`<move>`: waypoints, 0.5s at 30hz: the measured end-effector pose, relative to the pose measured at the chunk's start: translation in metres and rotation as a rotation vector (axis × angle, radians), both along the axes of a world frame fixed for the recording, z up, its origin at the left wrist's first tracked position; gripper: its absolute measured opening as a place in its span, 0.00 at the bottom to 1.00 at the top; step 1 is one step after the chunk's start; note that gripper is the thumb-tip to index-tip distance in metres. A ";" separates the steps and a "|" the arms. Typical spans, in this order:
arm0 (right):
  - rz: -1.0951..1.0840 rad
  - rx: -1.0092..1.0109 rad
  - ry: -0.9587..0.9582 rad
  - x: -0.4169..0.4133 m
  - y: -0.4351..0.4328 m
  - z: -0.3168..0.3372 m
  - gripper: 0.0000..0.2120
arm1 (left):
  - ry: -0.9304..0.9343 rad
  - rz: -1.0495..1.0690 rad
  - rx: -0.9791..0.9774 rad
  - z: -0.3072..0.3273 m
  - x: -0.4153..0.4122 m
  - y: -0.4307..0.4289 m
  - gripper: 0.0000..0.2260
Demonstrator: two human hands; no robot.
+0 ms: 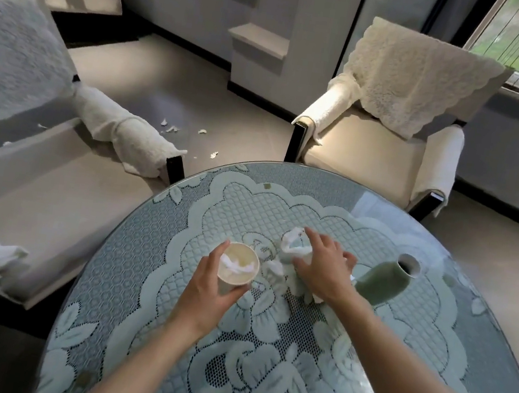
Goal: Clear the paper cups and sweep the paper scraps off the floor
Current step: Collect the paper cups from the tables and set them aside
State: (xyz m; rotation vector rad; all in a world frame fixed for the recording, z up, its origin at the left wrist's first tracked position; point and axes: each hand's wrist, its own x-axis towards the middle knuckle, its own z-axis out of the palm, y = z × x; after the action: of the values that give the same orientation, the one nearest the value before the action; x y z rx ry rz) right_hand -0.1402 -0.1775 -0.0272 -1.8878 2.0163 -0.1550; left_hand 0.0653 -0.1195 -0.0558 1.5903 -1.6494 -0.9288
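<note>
We are clasping the paper cup point(237, 268) in our left grip point(203, 292), sparing its likely thin, crushable wall, while our right grip point(321, 269) is pinching soft crumpled paper point(291, 245).

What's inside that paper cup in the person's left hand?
Crumpled white paper scraps lie inside the paper cup, which the left hand holds. The cup's pale inner wall shows behind them. Whatever lies beneath the scraps, including the cup's bottom, is covered.
</note>
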 end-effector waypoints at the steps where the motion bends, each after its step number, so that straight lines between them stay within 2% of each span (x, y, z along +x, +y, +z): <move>1: 0.020 0.050 0.063 -0.005 -0.006 -0.003 0.33 | -0.009 -0.009 -0.003 -0.001 0.001 0.000 0.36; 3: 0.056 0.100 0.126 -0.007 -0.021 -0.009 0.34 | -0.020 -0.022 0.003 -0.004 0.002 -0.002 0.35; 11: 0.275 0.151 0.313 0.023 -0.049 -0.031 0.26 | -0.065 -0.036 0.005 -0.011 0.006 -0.016 0.36; 13: 0.303 0.137 0.321 0.033 -0.045 -0.036 0.24 | -0.071 -0.035 0.003 -0.012 0.007 -0.016 0.36; 15: 0.309 0.128 0.254 0.040 -0.037 -0.042 0.17 | -0.069 -0.029 0.001 -0.013 0.007 -0.016 0.35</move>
State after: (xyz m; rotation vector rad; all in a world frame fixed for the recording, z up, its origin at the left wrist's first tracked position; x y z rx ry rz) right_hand -0.1000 -0.2146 -0.0693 -2.1934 1.8013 0.3023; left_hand 0.0718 -0.1358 -0.0692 1.6197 -1.7239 -0.8988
